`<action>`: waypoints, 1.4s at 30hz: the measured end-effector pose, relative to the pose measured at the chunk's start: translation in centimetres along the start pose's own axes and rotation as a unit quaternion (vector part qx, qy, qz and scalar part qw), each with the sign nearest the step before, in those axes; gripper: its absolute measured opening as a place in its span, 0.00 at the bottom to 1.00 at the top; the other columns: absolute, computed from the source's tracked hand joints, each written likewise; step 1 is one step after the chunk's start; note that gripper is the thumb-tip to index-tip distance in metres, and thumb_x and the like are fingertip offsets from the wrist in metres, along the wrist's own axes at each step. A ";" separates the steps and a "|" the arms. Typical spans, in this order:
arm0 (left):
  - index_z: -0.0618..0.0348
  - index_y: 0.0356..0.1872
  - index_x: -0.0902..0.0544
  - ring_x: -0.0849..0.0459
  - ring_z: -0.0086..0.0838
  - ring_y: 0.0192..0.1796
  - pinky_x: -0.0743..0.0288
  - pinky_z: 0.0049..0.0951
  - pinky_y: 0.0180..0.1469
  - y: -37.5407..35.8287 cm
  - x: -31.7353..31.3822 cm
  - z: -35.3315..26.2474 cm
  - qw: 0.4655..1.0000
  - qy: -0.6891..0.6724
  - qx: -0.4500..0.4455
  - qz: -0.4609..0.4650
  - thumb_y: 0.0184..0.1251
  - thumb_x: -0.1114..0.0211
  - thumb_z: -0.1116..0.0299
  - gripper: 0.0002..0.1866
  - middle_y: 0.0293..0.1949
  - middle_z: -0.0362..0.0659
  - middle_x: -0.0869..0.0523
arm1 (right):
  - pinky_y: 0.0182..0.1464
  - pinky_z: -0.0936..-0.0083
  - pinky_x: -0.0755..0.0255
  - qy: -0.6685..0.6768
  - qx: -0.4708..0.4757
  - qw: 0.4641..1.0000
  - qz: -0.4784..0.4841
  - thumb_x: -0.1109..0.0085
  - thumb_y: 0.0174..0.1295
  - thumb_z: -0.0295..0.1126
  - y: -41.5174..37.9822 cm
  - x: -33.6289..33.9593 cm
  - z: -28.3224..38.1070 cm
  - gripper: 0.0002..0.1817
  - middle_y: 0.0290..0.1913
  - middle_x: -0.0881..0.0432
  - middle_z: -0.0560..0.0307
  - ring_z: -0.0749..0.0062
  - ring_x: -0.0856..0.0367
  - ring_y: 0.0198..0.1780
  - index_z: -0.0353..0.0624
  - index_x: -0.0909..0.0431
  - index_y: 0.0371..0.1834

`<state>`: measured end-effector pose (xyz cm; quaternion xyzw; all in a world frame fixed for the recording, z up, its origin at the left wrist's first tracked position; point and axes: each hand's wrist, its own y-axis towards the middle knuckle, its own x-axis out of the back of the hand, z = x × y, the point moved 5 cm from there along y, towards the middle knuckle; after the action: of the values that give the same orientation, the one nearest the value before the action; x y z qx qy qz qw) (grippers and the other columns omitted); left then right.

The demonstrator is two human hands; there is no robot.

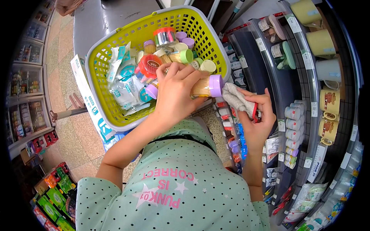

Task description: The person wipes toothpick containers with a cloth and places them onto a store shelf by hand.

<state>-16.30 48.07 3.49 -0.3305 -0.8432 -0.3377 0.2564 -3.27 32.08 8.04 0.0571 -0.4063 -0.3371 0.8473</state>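
My left hand (175,90) is closed round a clear toothpick jar (201,87) with a purple lid, held on its side above the near right of the basket (156,19). My right hand (256,111) pinches a folded grey cloth (236,99) with a red edge, close against the jar's lid. Inside the yellow-green basket lie several more toothpick jars with purple, green and cream lids, a red-lidded container (149,66), another red-topped clear jar (164,36) and white-and-teal plastic packets (129,90). My left hand hides part of the contents.
Shelves on the right hold white tubs (293,124), yellow mugs (329,101) and a green-lidded jar (283,54). A grey metal surface (111,15) lies behind the basket, and a white-and-teal box (90,98) stands at its left. Packaged goods (52,202) sit at lower left.
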 end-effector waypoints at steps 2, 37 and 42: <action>0.49 0.47 0.13 0.22 0.35 0.48 0.39 0.43 0.64 -0.1 -0.2 0.0 1.000 0.019 -0.010 0.012 0.32 0.17 0.67 0.31 0.38 0.35 0.16 | 0.78 0.47 0.49 0.005 -0.014 1.000 -0.021 0.34 0.45 0.15 -0.3 -0.3 -0.1 0.17 0.48 0.09 0.58 0.67 0.16 0.44 0.42 0.22 0.40; 0.60 0.48 0.13 0.18 0.32 0.48 0.29 0.35 0.59 1.1 -0.5 1.4 0.982 -0.109 0.122 0.093 0.45 0.16 0.66 0.26 0.43 0.44 0.11 | 0.76 0.46 0.45 0.010 0.016 0.995 -0.094 0.33 0.45 0.18 -2.9 -0.8 -1.5 0.19 0.49 0.09 0.52 0.66 0.21 0.43 0.43 0.26 0.41; 0.64 0.51 0.15 0.19 0.24 0.54 0.28 0.29 0.60 2.0 -0.5 0.6 0.904 -0.354 0.195 0.138 0.55 0.20 0.67 0.22 0.48 0.41 0.12 | 0.77 0.43 0.49 0.008 0.109 0.985 -0.132 0.31 0.50 0.19 -1.3 0.8 2.1 0.21 0.51 0.11 0.43 0.66 0.19 0.47 0.45 0.31 0.44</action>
<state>-14.64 49.45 3.63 -0.4849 -0.8733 0.0119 0.0444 -5.09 30.95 9.44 0.2048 -0.4222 -0.3995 0.7875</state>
